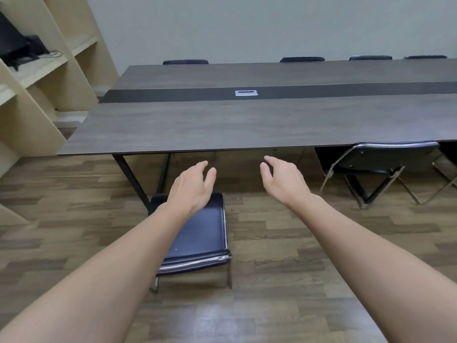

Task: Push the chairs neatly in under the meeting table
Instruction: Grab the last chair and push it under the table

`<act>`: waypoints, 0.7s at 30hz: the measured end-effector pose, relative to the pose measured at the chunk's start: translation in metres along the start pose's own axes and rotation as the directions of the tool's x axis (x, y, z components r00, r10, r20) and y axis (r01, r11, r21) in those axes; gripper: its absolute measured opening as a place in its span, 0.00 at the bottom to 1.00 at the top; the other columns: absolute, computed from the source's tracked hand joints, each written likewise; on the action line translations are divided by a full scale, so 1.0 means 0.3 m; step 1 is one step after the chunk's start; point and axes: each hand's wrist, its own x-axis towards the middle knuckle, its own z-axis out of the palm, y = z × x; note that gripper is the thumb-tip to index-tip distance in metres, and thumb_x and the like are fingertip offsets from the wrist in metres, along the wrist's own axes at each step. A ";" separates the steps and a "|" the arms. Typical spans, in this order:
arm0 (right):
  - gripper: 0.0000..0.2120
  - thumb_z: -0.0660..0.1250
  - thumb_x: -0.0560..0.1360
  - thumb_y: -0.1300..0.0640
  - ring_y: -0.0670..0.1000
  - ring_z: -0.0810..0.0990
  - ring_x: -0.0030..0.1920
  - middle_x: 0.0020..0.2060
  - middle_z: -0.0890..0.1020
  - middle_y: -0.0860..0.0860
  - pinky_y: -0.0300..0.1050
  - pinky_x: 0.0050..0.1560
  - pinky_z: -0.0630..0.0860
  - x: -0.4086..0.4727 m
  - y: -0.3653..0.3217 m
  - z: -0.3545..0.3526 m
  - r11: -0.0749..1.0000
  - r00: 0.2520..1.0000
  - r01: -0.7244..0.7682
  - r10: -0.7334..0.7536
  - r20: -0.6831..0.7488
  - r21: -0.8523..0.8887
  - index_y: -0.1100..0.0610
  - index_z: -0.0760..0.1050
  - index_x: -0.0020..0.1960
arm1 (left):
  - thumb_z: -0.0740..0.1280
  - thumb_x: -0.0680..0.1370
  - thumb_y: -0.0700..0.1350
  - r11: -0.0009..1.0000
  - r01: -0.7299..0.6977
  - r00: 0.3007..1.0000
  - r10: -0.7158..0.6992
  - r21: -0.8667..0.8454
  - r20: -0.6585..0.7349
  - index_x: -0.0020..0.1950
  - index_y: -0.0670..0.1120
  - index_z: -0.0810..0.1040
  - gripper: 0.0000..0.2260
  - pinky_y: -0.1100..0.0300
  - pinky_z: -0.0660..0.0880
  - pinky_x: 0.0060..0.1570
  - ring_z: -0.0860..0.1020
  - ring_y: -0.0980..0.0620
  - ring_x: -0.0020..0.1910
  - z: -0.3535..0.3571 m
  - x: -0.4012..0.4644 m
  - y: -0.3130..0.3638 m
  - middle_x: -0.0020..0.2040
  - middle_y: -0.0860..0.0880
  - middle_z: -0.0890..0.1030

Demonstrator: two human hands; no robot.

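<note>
Both hands, left and right, hang at mid-frame with fingers loosely spread, holding nothing. Below them, at lower centre, a black chair stands on the floor clear of the table. Another chair sits tucked under the table edge at the right.

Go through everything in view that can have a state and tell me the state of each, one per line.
Left hand: open, holding nothing, above the near chair.
Right hand: open, holding nothing.
Near chair: pulled out, clear of the table.
Right chair: close to the table edge, seat partly under.
Far chairs: only backrest tops visible over the table.
Table: top bare.
Table socket: flush; open or shut unclear.
</note>
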 end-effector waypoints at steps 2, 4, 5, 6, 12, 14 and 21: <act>0.20 0.54 0.83 0.52 0.59 0.73 0.65 0.62 0.79 0.56 0.49 0.61 0.69 0.019 -0.021 0.026 1.000 1.000 0.014 -0.014 0.015 -0.002 0.59 0.70 0.70 | 0.54 0.84 0.55 1.000 0.019 1.000 -0.019 0.000 -0.006 0.77 0.46 0.66 0.24 0.54 0.63 0.71 0.67 0.47 0.73 -0.005 0.001 -0.029 0.75 0.48 0.70; 0.21 0.54 0.83 0.51 0.58 0.72 0.67 0.66 0.77 0.55 0.48 0.63 0.68 0.035 -0.034 0.050 1.000 0.999 0.019 -0.019 0.030 0.006 0.58 0.68 0.73 | 0.54 0.84 0.55 1.000 0.031 0.999 -0.031 0.004 -0.011 0.77 0.46 0.66 0.23 0.54 0.63 0.71 0.67 0.47 0.73 -0.009 0.012 -0.047 0.74 0.48 0.70; 0.22 0.54 0.83 0.51 0.58 0.71 0.67 0.66 0.76 0.55 0.48 0.63 0.68 0.042 -0.035 0.064 1.000 0.999 0.019 -0.020 0.039 0.010 0.58 0.68 0.73 | 0.54 0.84 0.55 0.999 0.036 0.999 -0.036 0.008 -0.007 0.77 0.46 0.66 0.23 0.54 0.64 0.70 0.67 0.46 0.73 -0.005 0.017 -0.053 0.74 0.48 0.71; 0.22 0.54 0.83 0.51 0.58 0.71 0.68 0.67 0.76 0.55 0.48 0.63 0.68 0.048 -0.036 0.076 1.000 0.999 0.021 -0.022 0.047 0.014 0.57 0.68 0.73 | 0.54 0.84 0.55 0.999 0.040 0.999 -0.039 0.013 -0.005 0.77 0.46 0.66 0.23 0.54 0.64 0.70 0.68 0.46 0.73 -0.002 0.020 -0.057 0.74 0.48 0.71; 0.21 0.53 0.83 0.51 0.59 0.73 0.65 0.65 0.77 0.56 0.50 0.60 0.70 0.063 -0.011 0.141 1.000 0.997 0.003 -0.004 0.081 0.014 0.58 0.68 0.72 | 0.54 0.84 0.55 0.999 0.032 0.999 -0.032 -0.003 0.000 0.76 0.47 0.67 0.23 0.53 0.65 0.69 0.69 0.46 0.72 0.052 0.038 -0.066 0.73 0.48 0.72; 0.21 0.53 0.83 0.51 0.60 0.74 0.64 0.63 0.78 0.57 0.50 0.60 0.70 0.065 -0.003 0.164 1.000 0.996 -0.014 0.013 0.087 0.015 0.58 0.69 0.71 | 0.54 0.84 0.55 1.000 0.024 1.000 -0.024 -0.012 0.012 0.77 0.46 0.67 0.23 0.54 0.64 0.70 0.68 0.46 0.73 0.068 0.043 -0.072 0.73 0.48 0.72; 0.19 0.52 0.82 0.51 0.62 0.75 0.60 0.59 0.80 0.58 0.52 0.57 0.72 0.069 -0.038 0.275 0.992 0.988 -0.124 0.121 0.100 0.025 0.60 0.72 0.65 | 0.55 0.84 0.56 0.999 0.001 0.998 0.002 -0.055 0.061 0.77 0.47 0.66 0.23 0.54 0.65 0.68 0.69 0.46 0.71 0.064 0.109 -0.150 0.72 0.48 0.73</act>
